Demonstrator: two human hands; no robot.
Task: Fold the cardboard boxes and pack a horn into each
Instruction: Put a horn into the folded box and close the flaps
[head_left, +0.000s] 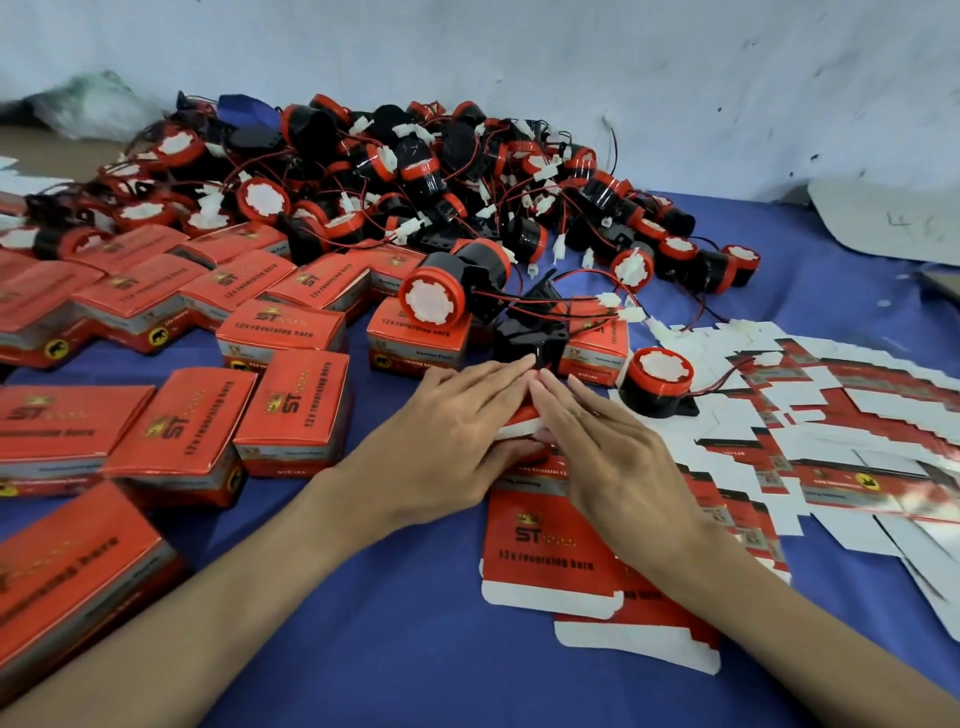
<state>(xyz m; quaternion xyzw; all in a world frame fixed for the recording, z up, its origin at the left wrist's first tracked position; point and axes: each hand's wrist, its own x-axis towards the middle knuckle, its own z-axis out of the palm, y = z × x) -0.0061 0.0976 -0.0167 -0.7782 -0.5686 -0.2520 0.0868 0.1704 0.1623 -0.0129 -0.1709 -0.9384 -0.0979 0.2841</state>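
A flat red cardboard box blank lies on the blue cloth in front of me, on top of other blanks. Its far end is folded up, showing a white edge. My left hand pinches that folded flap, fingers straight on top and thumb underneath. My right hand lies flat on the same fold, fingers straight. One loose black and red horn stands just right of my fingertips. A black horn part sits right behind them.
A big pile of horns with red and black wires fills the back of the table. Several closed red boxes lie at the left. Flat blanks are spread out at the right. A white wall stands behind.
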